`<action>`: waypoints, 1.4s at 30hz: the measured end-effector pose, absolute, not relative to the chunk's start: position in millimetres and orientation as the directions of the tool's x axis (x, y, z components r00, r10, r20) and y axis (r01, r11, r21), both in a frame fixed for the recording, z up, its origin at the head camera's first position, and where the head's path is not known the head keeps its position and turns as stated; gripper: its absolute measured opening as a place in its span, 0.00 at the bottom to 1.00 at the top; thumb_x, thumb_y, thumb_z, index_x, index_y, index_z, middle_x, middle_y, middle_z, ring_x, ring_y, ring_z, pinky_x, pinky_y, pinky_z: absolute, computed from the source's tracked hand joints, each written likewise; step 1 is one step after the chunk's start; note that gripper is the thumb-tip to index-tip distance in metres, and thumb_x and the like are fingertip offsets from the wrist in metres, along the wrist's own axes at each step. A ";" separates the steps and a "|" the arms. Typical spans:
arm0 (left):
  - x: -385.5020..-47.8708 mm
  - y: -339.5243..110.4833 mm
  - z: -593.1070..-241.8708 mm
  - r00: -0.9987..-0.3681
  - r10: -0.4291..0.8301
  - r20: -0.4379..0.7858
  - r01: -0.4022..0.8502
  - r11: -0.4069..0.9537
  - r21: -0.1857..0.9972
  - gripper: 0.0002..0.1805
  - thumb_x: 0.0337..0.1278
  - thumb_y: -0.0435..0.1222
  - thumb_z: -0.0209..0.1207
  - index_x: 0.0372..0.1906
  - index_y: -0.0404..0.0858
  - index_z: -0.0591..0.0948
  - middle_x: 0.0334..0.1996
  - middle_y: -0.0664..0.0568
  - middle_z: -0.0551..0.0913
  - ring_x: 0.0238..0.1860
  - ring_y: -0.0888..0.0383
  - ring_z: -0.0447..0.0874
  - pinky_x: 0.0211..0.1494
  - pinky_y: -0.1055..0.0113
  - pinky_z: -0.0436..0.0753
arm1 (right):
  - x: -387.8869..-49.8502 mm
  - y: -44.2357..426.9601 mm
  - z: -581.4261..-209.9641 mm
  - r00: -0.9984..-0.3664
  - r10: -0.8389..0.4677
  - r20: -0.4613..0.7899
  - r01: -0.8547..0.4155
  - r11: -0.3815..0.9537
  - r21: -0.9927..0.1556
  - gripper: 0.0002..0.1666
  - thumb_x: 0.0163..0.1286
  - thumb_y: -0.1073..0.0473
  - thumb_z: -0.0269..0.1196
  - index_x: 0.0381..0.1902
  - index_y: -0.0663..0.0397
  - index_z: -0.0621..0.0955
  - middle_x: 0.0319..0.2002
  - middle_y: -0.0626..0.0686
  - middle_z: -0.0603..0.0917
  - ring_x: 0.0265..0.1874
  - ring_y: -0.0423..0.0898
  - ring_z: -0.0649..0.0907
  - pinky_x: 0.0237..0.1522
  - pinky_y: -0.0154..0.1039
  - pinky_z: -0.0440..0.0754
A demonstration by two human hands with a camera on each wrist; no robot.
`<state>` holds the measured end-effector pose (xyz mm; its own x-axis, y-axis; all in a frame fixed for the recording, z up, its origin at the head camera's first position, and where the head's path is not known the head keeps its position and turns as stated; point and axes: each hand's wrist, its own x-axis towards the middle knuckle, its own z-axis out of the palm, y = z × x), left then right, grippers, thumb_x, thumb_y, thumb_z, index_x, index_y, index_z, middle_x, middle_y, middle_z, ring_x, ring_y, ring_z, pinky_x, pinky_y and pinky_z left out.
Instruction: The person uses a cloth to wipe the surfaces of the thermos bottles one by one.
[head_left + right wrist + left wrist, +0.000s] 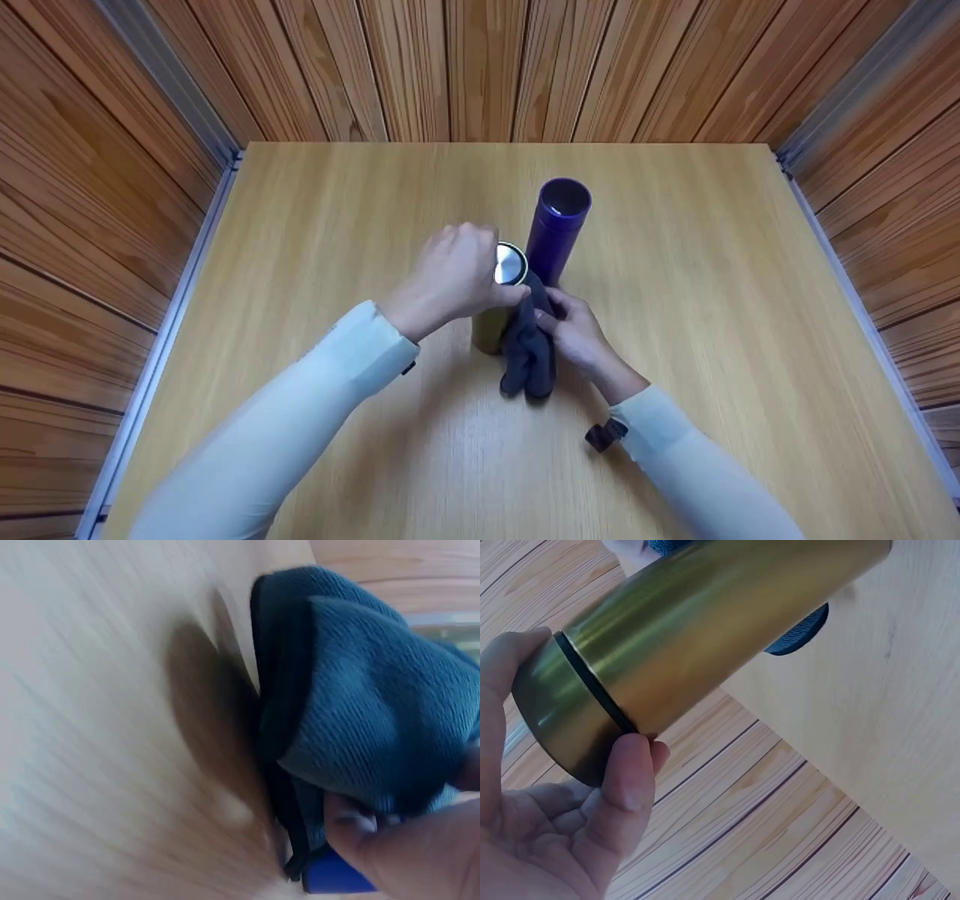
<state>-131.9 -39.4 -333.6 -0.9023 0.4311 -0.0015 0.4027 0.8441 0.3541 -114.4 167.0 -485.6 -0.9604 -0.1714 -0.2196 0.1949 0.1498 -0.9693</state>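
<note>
Gripping the gold bottle by its cap at head-view center, the left hand holds it beside the dark cloth pinched by the right hand; wiping appears under way, remaining extent indeterminate.

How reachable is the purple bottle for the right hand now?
Probably yes: the purple bottle stands just beyond the right hand, its right side uncovered in the head view. The hand pinches the dark cloth, so gripping likely means releasing that first.

wood-plank walls behind and beside pale table.
</note>
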 end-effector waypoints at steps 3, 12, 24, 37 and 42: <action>-132.6 -37.4 -332.1 -0.914 0.405 -0.007 0.378 0.860 0.342 0.32 0.50 0.62 0.71 0.39 0.36 0.81 0.29 0.51 0.80 0.28 0.54 0.80 0.30 0.63 0.79 | -105.4 162.1 -484.6 -0.981 -0.097 -0.169 0.148 0.194 -0.970 0.25 0.77 0.69 0.56 0.70 0.60 0.74 0.66 0.59 0.77 0.68 0.53 0.74 0.72 0.51 0.65; -140.4 -33.3 -326.1 -0.958 0.286 -0.031 0.270 0.930 0.251 0.36 0.51 0.68 0.65 0.37 0.36 0.80 0.28 0.50 0.79 0.29 0.53 0.79 0.31 0.63 0.79 | -73.3 142.0 -471.6 -0.996 0.072 -0.055 0.067 0.170 -0.983 0.26 0.79 0.64 0.57 0.71 0.52 0.70 0.67 0.53 0.74 0.68 0.48 0.73 0.71 0.50 0.69; -150.5 -27.2 -324.7 -0.981 0.190 -0.046 0.174 0.956 0.236 0.34 0.53 0.68 0.62 0.29 0.39 0.79 0.19 0.53 0.73 0.20 0.55 0.76 0.22 0.66 0.73 | -56.4 102.3 -477.7 -0.855 0.237 0.462 -0.440 0.140 -0.887 0.28 0.70 0.71 0.65 0.64 0.68 0.68 0.54 0.59 0.78 0.51 0.51 0.82 0.53 0.40 0.84; -150.5 -17.8 -328.7 -0.976 0.211 -0.047 0.201 0.966 0.163 0.31 0.53 0.67 0.59 0.23 0.42 0.78 0.20 0.54 0.74 0.23 0.55 0.77 0.24 0.64 0.78 | -77.0 83.8 -478.9 -0.761 0.308 0.571 -0.443 0.397 -0.804 0.45 0.55 0.56 0.81 0.61 0.61 0.65 0.47 0.54 0.78 0.44 0.46 0.79 0.46 0.40 0.78; -151.0 -17.0 -327.0 -0.976 0.211 -0.046 0.200 0.964 0.174 0.31 0.54 0.66 0.60 0.25 0.40 0.80 0.21 0.54 0.75 0.23 0.55 0.77 0.23 0.65 0.77 | -81.4 85.6 -477.8 -0.788 0.280 0.549 -0.386 0.470 -0.794 0.45 0.57 0.48 0.80 0.59 0.59 0.65 0.47 0.55 0.79 0.45 0.48 0.80 0.47 0.44 0.78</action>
